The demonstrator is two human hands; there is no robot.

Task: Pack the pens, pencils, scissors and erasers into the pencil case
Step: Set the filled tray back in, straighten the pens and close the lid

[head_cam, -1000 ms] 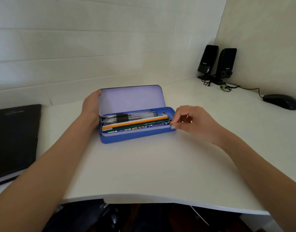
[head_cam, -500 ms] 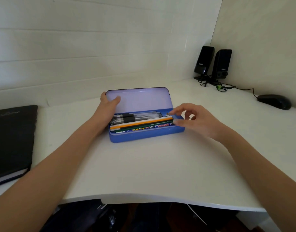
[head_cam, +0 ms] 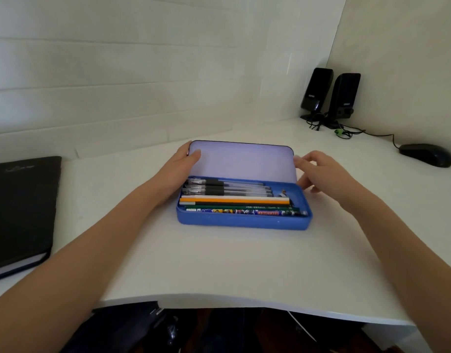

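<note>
1. Nearest the person, the white desk (head_cam: 219, 263) is bare in front of the pencil case (head_cam: 242, 222); no pen, pencil, eraser or scissors lies loose on it, so the packing looks done and the step in hand is probably closing the lid.
2. The blue case sits mid-desk with its base open. The pencils (head_cam: 234, 203) lie lengthwise along the near wall, the pens (head_cam: 227, 187) behind them, and a small item, perhaps an eraser (head_cam: 283, 193), stands at the right end. Scissors cannot be made out.
3. Before closing, check that nothing rides above the rim; the patterned pencil runs right up to the right end wall and could catch.
4. The left hand (head_cam: 179, 166) grips the lid (head_cam: 241, 159) at its left edge, thumb curled onto the inner face, fingers hidden behind it.
5. The right hand (head_cam: 318, 171) is spread and loose just beside the lid's right edge, holding nothing; whether a fingertip touches cannot be told.
6. To close well, press both ends down evenly so the lid does not twist, and keep fingers clear of the seam.
7. Further back are a black notebook (head_cam: 20, 207) at left, a mouse (head_cam: 426, 154) and two speakers (head_cam: 330, 94) at right.
</note>
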